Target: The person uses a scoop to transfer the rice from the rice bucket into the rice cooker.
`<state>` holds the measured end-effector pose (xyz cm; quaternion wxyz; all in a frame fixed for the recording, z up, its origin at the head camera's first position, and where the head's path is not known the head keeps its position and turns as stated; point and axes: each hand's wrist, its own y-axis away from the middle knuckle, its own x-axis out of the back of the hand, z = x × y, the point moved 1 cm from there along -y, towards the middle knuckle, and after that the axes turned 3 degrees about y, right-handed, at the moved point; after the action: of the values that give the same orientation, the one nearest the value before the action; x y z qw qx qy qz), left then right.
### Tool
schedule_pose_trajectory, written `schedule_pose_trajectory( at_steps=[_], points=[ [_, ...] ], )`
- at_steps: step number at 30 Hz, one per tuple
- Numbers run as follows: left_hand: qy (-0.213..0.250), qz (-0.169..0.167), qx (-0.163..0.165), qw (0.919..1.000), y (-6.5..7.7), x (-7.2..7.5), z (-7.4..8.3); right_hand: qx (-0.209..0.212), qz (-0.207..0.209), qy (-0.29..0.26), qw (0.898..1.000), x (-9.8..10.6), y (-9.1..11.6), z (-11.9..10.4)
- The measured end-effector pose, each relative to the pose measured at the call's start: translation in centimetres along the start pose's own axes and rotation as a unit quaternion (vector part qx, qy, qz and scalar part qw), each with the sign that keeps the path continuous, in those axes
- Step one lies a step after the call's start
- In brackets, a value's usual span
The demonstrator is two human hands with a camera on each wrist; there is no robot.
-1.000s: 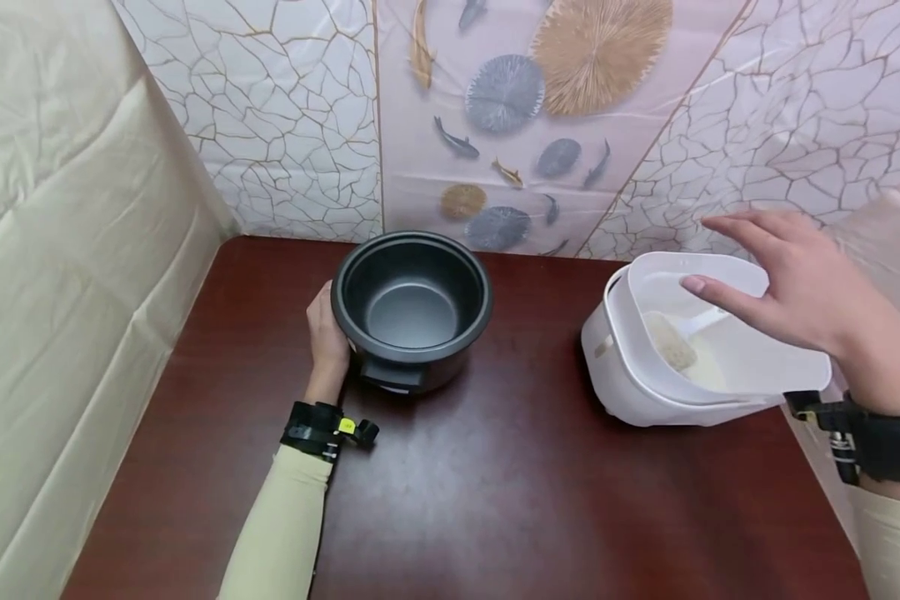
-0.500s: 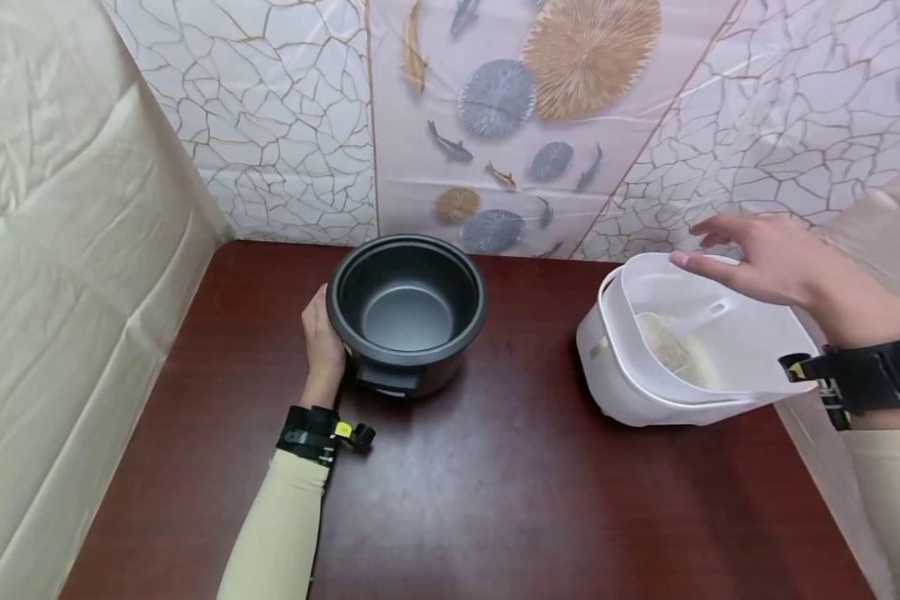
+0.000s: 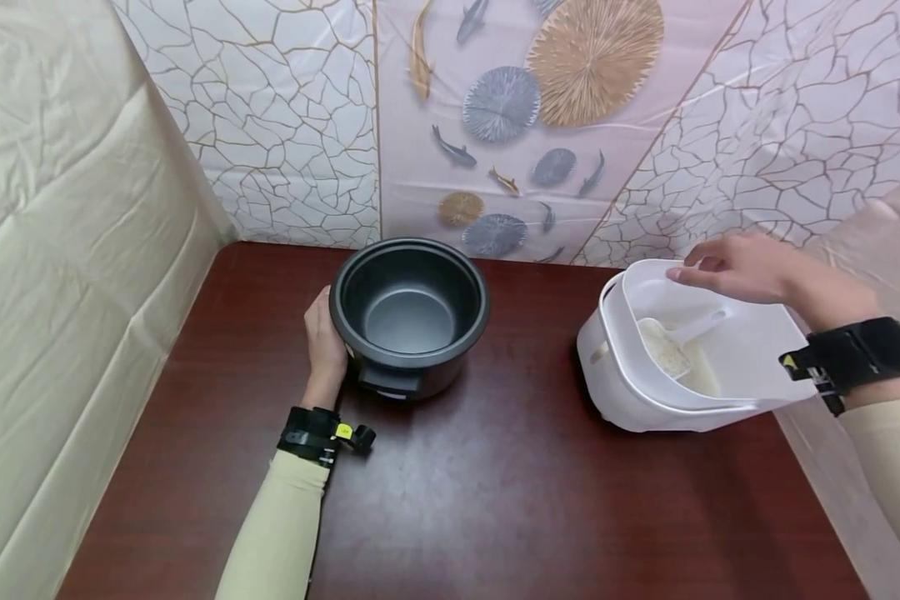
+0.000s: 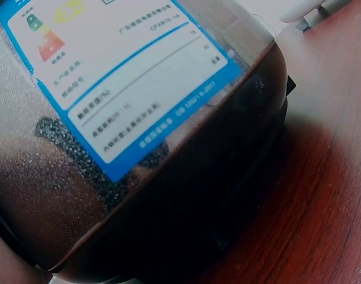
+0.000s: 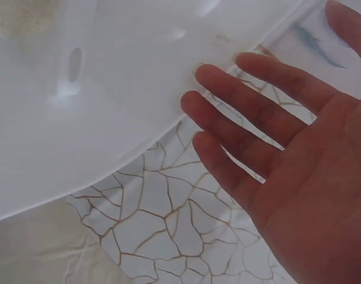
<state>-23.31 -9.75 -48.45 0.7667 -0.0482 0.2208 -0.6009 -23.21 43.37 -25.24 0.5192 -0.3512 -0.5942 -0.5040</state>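
A dark rice cooker (image 3: pixel 408 312) stands upright and lidless on the table, its inner pot bare. My left hand (image 3: pixel 326 342) holds its left side, with the fingertips hidden behind the rim. Close up in the left wrist view, the cooker's glossy wall carries a blue-edged label (image 4: pixel 133 89). To the right is a white rice bin (image 3: pixel 622 383) with rice (image 3: pixel 701 379) inside and a white scoop (image 3: pixel 697 327) lying in it, its bowl full of rice. My right hand (image 3: pixel 750 267) hovers at the bin's far rim. In the right wrist view its fingers (image 5: pixel 245 112) are spread and grasp nothing.
The reddish-brown table (image 3: pixel 450 500) runs between cooker and bin and toward the front. Patterned wall covering (image 3: pixel 285 125) rises behind both. A cream cloth (image 3: pixel 67 292) hangs along the left edge, and another pale cloth (image 3: pixel 810 467) lies at the right.
My right hand has come down and slightly left toward the bin's far rim, its fingers drawing closer together in the head view. My left hand and the rice cooker stay in place.
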Motion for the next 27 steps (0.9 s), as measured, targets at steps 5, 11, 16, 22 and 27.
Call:
schedule_pose_trajectory(
  at_steps=[5,11,16,22,27],
  points=[
    [-0.002,-0.001,0.0,1.0,0.0,0.1,0.0,0.012,-0.034,0.014,0.999,-1.0,-1.0,0.4],
    [-0.003,-0.004,0.009,0.9999,0.0,0.2,0.2,0.008,-0.077,0.014,0.997,-2.5,-1.6,0.8],
    [-0.004,-0.011,0.008,0.9999,-0.1,0.3,0.1,0.016,-0.101,0.009,0.995,-3.8,-1.9,1.0],
    [-0.011,-0.001,0.006,0.9999,0.0,0.3,0.1,0.038,-0.117,0.011,0.992,-5.2,-2.5,1.6],
    [-0.015,-0.004,0.002,0.9999,0.0,0.3,0.1,0.044,-0.134,0.007,0.99,-6.4,-2.5,2.0]
  ],
)
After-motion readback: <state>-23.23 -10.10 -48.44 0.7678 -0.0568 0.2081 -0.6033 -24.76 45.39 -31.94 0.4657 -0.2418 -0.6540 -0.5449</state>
